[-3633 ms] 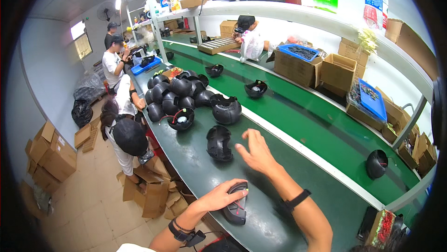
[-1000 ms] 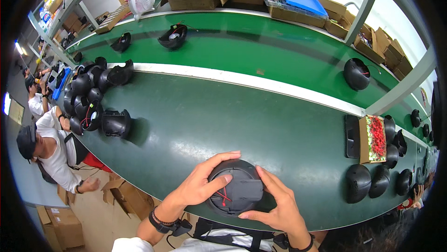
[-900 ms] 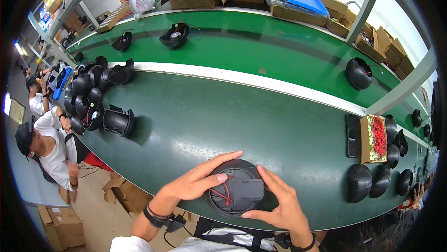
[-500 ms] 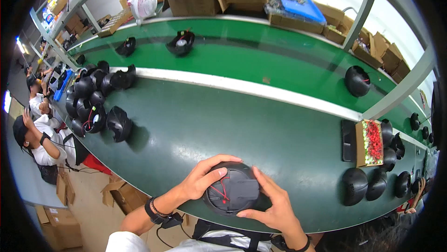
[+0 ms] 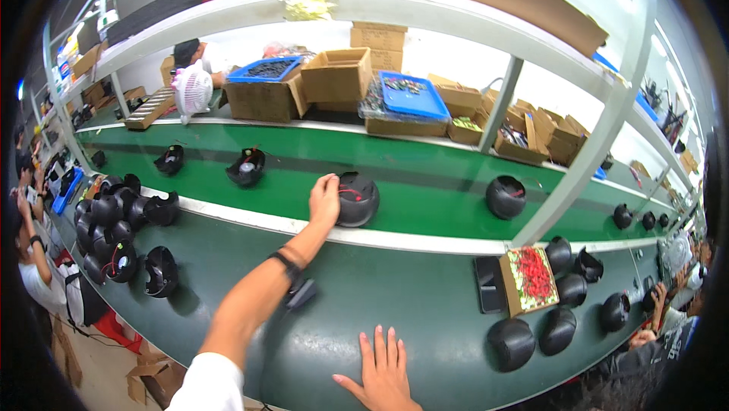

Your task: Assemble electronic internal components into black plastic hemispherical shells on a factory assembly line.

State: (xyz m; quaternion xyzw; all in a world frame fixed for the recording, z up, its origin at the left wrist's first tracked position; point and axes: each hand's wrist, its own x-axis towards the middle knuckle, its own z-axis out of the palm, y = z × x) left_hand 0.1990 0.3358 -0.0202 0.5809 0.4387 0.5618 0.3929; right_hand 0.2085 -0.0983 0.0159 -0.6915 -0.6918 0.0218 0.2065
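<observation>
Out over the green belt (image 5: 440,210), my left hand (image 5: 325,200) grips the left side of a black rounded plastic shell (image 5: 360,202). A thin red wire shows at the shell's top, and its far side is hidden. My right hand (image 5: 383,377) lies flat on the dark green tabletop (image 5: 304,358), fingers spread, holding nothing. Nearest to its right is another black shell (image 5: 510,344) on the table.
Black shells (image 5: 106,217) are piled at the left. At the right stand a box of red wired parts (image 5: 530,276), a dark tray (image 5: 490,285) and several shells. A grey post (image 5: 585,168) rises beyond them. Cartons (image 5: 262,100) line the belt's far side.
My left hand has carried the shell from the near table edge forward onto the belt. My right hand has let go of it and now rests on the table. The view has tilted up.
</observation>
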